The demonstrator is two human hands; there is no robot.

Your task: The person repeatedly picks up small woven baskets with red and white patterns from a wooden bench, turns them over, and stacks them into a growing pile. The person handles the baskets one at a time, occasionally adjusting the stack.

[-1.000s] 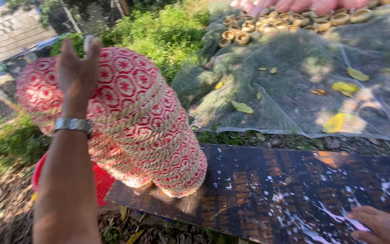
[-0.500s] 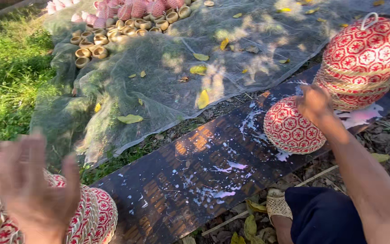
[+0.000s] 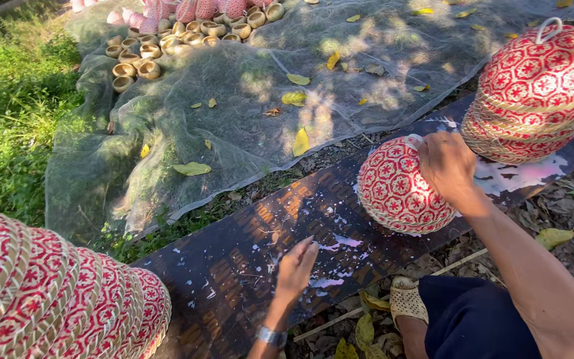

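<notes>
1. The right hand (image 3: 448,165) is sitting on top of a red-and-white woven dome cover (image 3: 400,189), fingers curled around its white loop handle; the cover is resting rim-down on the dark paint-spattered board (image 3: 247,266).
2. The left hand (image 3: 297,266) is touching the board near its front edge, fingers straight and close together, gripping nothing; a wristwatch (image 3: 272,337) is showing on that wrist.
3. A stack of matching covers (image 3: 536,93) is sitting at the board's far right end, just beside the held cover, tilting slightly.
4. Another stack of covers (image 3: 54,299) is lying on its side at the lower left, crowding that end of the board.
5. Bare board is lying open between the left hand and the lower-left stack.
6. Beyond the board, a grey net (image 3: 234,113) is spreading over the ground, dotted with yellow leaves (image 3: 300,141), with small natural-coloured baskets (image 3: 134,63) bunching at its far corner.
7. A sandalled foot (image 3: 406,302) is resting on dry leaves beside the board.
</notes>
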